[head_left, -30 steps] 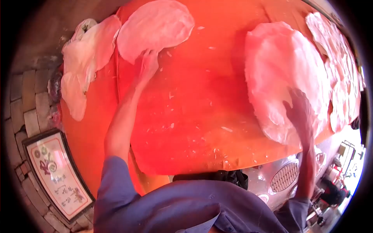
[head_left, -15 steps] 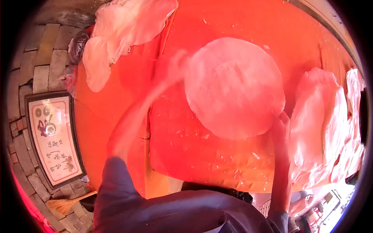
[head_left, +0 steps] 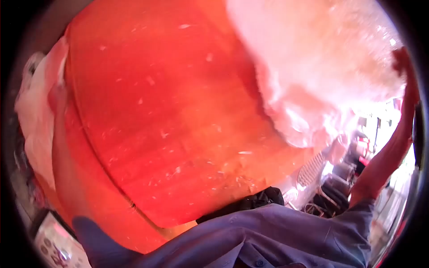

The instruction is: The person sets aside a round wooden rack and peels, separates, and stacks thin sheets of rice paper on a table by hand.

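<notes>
My left hand (head_left: 57, 94) is at the far left, over or against a pile of pale, thin round sheets (head_left: 39, 118); its fingers are smeared by motion. On the right, my right hand (head_left: 401, 62) is raised at the outer edge of a large pale sheet (head_left: 321, 58), which spreads across the upper right and looks close to the camera. Fingers of this hand are dark and small there, so whether they pinch the sheet is unclear. The sheet's lower edge is ragged and translucent over the red cloth.
A red-orange cloth (head_left: 178, 102) with scattered pale scraps covers the table. Below its near edge lie a black bag (head_left: 268, 196) and a woven oval item (head_left: 310, 169). A framed panel with writing (head_left: 60, 243) stands at the lower left.
The round sheet between my hands is no longer at the middle. My left hand has moved left to the pile; my right hand has moved far right and up. The view has shifted.
</notes>
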The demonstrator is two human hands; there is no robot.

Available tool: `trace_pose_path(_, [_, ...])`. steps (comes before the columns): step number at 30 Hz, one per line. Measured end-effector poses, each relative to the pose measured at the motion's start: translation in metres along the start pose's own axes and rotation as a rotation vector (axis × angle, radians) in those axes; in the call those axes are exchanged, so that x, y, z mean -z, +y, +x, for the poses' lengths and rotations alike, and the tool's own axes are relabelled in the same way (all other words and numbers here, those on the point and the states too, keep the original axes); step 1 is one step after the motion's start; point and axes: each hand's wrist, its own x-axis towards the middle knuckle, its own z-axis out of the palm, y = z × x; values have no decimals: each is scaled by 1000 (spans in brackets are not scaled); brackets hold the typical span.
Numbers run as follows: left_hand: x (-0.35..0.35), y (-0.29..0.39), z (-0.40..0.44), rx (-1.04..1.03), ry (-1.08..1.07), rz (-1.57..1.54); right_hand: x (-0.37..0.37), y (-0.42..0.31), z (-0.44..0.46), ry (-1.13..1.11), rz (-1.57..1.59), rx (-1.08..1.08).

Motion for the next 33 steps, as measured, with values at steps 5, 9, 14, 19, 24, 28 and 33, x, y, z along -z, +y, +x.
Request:
trace_pose_path(5, [80, 56, -7, -148, 217, 5, 44, 15, -50, 15, -259, 213])
trace_pose_path(9, [159, 120, -72, -146, -305, -312, -34, 24, -144, -516, -555, -186])
trace_pose_path(14, [204, 306, -197, 86, -751, -843, -115, -65, -226, -775, 875, -900])
trace_pose_path(19, [185, 375, -278, 211, -901, -1099, -160, -133, -250, -630, 1647, -1252])
trace_pose_path(24, [182, 399, -295, 469, -845, -1359, -142, -126, -260, -421, 1777, -1165])
trace_pose_path(28, [181, 385, -298, 316, -831, -1285, -133, -133, -251, -485, 1395, -1033])
trace_pose_path(33, [203, 340, -291, 635, -545, -1206, -111, -100, -251, -337, 1371, -811])
